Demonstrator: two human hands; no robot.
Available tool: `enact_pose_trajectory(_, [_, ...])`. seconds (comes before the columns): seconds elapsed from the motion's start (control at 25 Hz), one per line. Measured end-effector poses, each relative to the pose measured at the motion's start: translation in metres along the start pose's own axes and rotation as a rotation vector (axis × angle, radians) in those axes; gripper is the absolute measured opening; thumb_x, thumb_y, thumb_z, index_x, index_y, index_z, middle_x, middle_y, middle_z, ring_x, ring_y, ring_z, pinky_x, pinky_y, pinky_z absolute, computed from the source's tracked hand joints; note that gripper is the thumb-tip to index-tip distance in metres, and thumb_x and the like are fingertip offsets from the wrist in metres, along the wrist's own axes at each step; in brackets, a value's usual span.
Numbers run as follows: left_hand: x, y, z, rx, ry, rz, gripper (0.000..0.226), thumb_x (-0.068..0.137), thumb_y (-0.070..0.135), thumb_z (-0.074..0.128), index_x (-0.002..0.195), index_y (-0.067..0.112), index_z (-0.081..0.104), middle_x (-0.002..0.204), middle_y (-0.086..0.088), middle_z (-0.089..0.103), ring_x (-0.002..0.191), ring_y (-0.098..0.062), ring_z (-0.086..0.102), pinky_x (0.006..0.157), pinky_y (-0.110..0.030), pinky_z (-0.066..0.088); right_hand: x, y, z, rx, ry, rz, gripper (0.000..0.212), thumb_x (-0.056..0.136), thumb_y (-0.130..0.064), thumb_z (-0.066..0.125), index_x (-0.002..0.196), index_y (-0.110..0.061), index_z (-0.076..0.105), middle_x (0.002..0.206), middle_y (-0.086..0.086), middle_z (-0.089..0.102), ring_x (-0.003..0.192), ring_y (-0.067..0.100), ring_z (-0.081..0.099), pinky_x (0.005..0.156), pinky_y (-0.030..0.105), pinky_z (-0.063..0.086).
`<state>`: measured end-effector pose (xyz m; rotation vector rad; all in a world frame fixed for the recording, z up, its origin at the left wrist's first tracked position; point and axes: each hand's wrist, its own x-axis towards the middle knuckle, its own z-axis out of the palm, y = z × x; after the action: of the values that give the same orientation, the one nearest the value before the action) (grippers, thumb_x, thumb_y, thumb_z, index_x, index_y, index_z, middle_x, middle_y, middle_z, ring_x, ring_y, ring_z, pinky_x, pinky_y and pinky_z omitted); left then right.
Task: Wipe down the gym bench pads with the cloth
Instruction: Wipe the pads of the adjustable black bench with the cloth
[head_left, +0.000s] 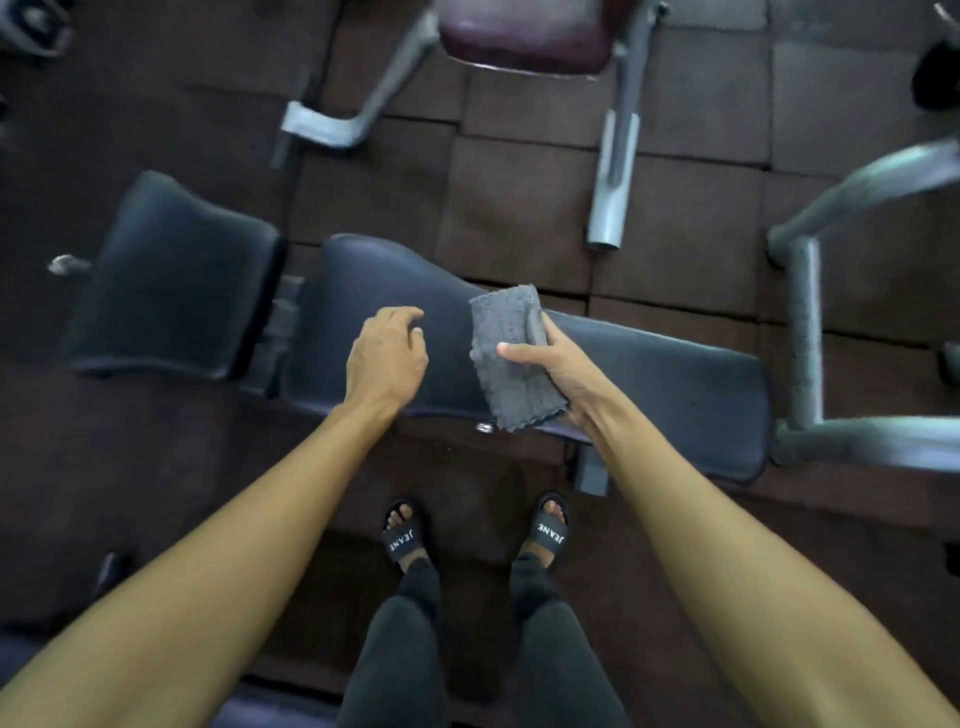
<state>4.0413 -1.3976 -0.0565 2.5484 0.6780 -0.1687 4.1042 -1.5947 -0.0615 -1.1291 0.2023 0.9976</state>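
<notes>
I look straight down from the head camera at a dark gym bench lying across the view on brown rubber floor tiles (519, 187). My right hand (558, 371) holds a folded grey cloth (511, 358), thumb pressed across its front face and the other fingers wrapped behind it. The cloth stands nearly upright above the long back pad (649, 384), near that pad's middle; I cannot tell whether its lower edge touches the pad or hangs just above it. My left hand (387, 358) is beside the cloth, empty, fingers loosely curled and slightly spread, hovering over the left part of the same pad.

Left of the long pad, across a narrow gap with the hinge hardware showing, sits the shorter seat pad (176, 280), also dark. Both pads have a dull sheen.

Beyond the bench I see a maroon padded seat (519, 36) on grey metal legs at the top edge. A grey tubular frame (805, 332) stands at the right end of the bench. Below my arms are my feet in black slides (402, 538) with white lettering, standing just in front of the bench.
</notes>
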Motion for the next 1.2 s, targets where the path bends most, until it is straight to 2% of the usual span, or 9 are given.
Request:
enact_pose_trajectory(0.16, [-0.023, -0.089, -0.115, -0.048, 0.099, -0.141, 0.034, 0.097, 0.02, 0.046, 0.128, 0.019, 0.062, 0.129, -0.005, 0.061, 0.12, -0.027, 0.055, 0.101, -0.043, 0.045, 0.019, -0.013, 0.146, -0.11, -0.148, 0.07, 0.056, 0.086, 0.005, 0.066, 0.135, -0.016, 0.049, 0.119, 0.017, 0.065, 0.098, 0.031, 0.069, 0.077, 0.044, 0.059])
enact_pose_trajectory(0.28, [-0.05, -0.188, -0.205, -0.05, 0.157, -0.264, 0.034, 0.098, 0.021, 0.046, 0.128, 0.02, 0.062, 0.128, -0.005, 0.062, 0.119, -0.029, 0.057, 0.097, -0.041, 0.046, 0.037, 0.0, 0.274, -0.214, -0.247, 0.082, 0.055, 0.088, 0.003, 0.065, 0.136, -0.018, 0.049, 0.132, 0.021, 0.06, 0.105, 0.035, 0.066, 0.081, 0.047, 0.058])
enact_pose_trajectory(0.44, [-0.094, -0.317, -0.296, -0.08, 0.233, -0.437, 0.032, 0.099, 0.023, 0.046, 0.127, 0.022, 0.062, 0.129, -0.002, 0.063, 0.117, -0.027, 0.058, 0.096, -0.041, 0.048, 0.061, 0.042, 0.43, -0.312, -0.365, 0.112, 0.056, 0.088, 0.003, 0.065, 0.137, -0.018, 0.049, 0.133, 0.02, 0.059, 0.108, 0.035, 0.066, 0.081, 0.047, 0.058])
enact_pose_trajectory(0.72, [-0.141, -0.467, -0.382, -0.138, 0.333, -0.656, 0.03, 0.098, 0.026, 0.047, 0.125, 0.025, 0.062, 0.123, 0.0, 0.065, 0.111, -0.025, 0.061, 0.093, -0.042, 0.051, 0.099, 0.104, 0.621, -0.576, -0.511, 0.183, 0.047, 0.088, -0.005, 0.069, 0.13, -0.023, 0.057, 0.125, 0.013, 0.066, 0.11, 0.033, 0.066, 0.09, 0.052, 0.056])
enact_pose_trajectory(0.84, [-0.14, -0.52, -0.407, -0.159, 0.349, -0.729, 0.031, 0.099, 0.025, 0.047, 0.127, 0.023, 0.061, 0.125, 0.0, 0.063, 0.112, -0.024, 0.061, 0.094, -0.042, 0.05, 0.129, 0.123, 0.689, -0.675, -0.559, 0.205, 0.042, 0.089, -0.006, 0.069, 0.126, -0.024, 0.059, 0.121, 0.012, 0.068, 0.106, 0.031, 0.068, 0.088, 0.05, 0.057])
enact_pose_trajectory(1.04, [-0.1, -0.623, -0.465, -0.176, 0.379, -0.795, 0.032, 0.098, 0.025, 0.047, 0.127, 0.023, 0.061, 0.127, 0.0, 0.063, 0.114, -0.024, 0.061, 0.098, -0.044, 0.048, 0.205, 0.147, 0.813, -0.736, -0.661, 0.229, 0.04, 0.091, -0.004, 0.066, 0.127, -0.019, 0.057, 0.12, 0.014, 0.067, 0.104, 0.033, 0.068, 0.079, 0.045, 0.057])
enact_pose_trajectory(1.2, [-0.039, -0.715, -0.541, -0.149, 0.409, -0.819, 0.033, 0.098, 0.025, 0.047, 0.129, 0.022, 0.06, 0.128, 0.001, 0.062, 0.115, -0.023, 0.06, 0.097, -0.04, 0.047, 0.287, 0.149, 0.929, -0.758, -0.68, 0.222, 0.039, 0.09, -0.004, 0.067, 0.124, -0.022, 0.059, 0.12, 0.014, 0.068, 0.106, 0.034, 0.068, 0.087, 0.051, 0.057])
